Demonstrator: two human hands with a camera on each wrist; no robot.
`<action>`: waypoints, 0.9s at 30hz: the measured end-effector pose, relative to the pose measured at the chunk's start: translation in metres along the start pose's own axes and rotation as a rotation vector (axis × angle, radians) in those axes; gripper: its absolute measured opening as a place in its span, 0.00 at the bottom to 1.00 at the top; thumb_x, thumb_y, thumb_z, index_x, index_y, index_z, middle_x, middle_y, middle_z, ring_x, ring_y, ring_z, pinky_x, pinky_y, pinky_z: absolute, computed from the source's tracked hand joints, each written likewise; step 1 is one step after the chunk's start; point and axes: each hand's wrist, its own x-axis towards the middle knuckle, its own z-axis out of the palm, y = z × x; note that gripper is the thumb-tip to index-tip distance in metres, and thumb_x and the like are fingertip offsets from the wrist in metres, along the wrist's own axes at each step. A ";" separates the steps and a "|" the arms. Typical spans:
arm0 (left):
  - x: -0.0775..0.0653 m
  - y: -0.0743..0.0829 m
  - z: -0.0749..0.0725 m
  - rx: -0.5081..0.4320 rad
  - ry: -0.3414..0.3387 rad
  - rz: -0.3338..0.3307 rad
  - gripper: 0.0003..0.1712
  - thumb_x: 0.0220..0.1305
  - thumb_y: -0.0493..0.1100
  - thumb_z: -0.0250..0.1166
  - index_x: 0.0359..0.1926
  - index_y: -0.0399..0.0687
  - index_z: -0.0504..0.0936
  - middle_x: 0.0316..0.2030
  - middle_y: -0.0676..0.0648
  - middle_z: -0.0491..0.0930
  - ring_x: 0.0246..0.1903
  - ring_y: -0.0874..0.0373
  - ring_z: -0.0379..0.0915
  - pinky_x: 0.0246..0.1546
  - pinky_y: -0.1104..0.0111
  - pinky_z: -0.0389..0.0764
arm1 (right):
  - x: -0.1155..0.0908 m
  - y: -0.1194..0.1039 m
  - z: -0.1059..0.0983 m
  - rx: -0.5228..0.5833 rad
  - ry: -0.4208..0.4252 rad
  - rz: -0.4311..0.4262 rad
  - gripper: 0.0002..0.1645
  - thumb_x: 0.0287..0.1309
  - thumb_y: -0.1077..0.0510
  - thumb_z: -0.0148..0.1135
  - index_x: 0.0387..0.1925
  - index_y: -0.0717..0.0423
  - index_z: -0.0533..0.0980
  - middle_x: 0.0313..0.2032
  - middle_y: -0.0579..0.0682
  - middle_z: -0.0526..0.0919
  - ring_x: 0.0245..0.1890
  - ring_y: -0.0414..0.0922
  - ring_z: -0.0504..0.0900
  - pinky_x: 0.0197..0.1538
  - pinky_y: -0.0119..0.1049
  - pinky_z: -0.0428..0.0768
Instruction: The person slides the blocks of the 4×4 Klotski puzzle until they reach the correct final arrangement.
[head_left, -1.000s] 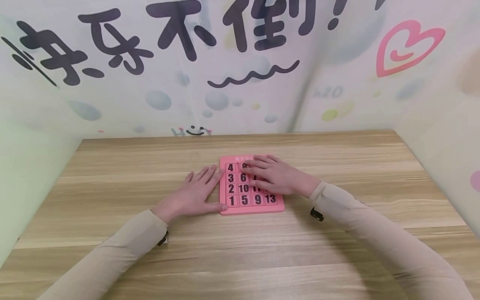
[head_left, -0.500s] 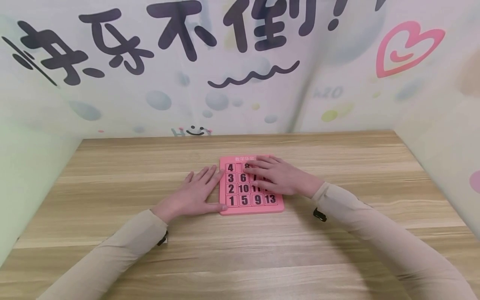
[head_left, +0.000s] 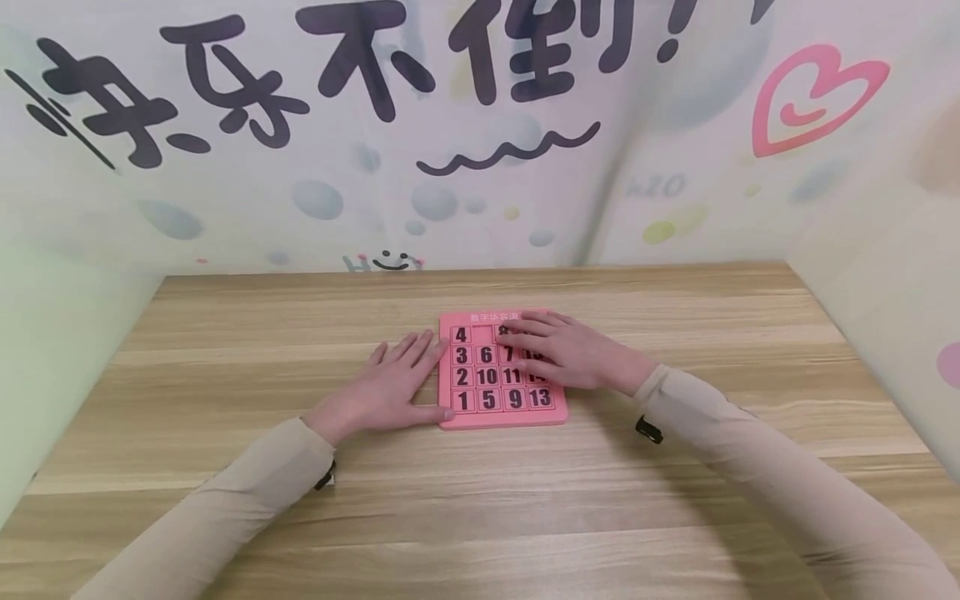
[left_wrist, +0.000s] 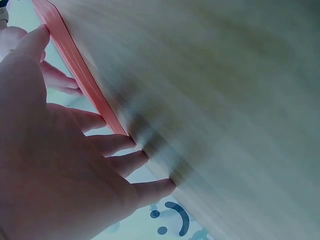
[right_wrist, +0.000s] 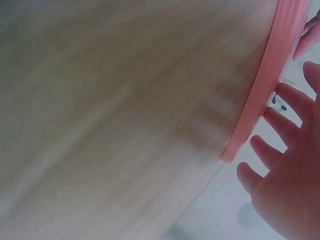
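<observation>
A pink sliding number puzzle (head_left: 502, 422) lies flat on the wooden table, with black numbers on its square tiles. In its top row a bare slot (head_left: 482, 335) separates the 4 tile (head_left: 461, 335) from the 8 tile (head_left: 503, 332). My right hand (head_left: 573, 350) reaches over the puzzle from the right, fingers extended, a fingertip at the 8 tile; it hides the upper right tiles. Spread out along the left edge, my left hand (head_left: 382, 392) has its thumb on the lower left corner. Both wrist views show the puzzle's side edge (left_wrist: 85, 75) near the fingers.
The wooden table (head_left: 480, 517) extends around the puzzle on every side. Behind it stands a white wall (head_left: 285, 225) with large black characters and a pink heart (head_left: 817, 100). Side walls flank the table left and right.
My right hand has moved slightly right, and the 8 tile has slid right with it. A slot has opened between the 4 and the 8. My left hand stays put.
</observation>
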 end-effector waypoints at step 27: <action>-0.001 0.001 -0.001 0.011 -0.003 -0.002 0.57 0.61 0.73 0.54 0.76 0.45 0.43 0.75 0.39 0.38 0.72 0.41 0.33 0.67 0.41 0.38 | -0.001 0.001 -0.006 0.014 0.106 -0.044 0.32 0.69 0.44 0.52 0.70 0.51 0.65 0.70 0.56 0.62 0.70 0.60 0.55 0.69 0.58 0.53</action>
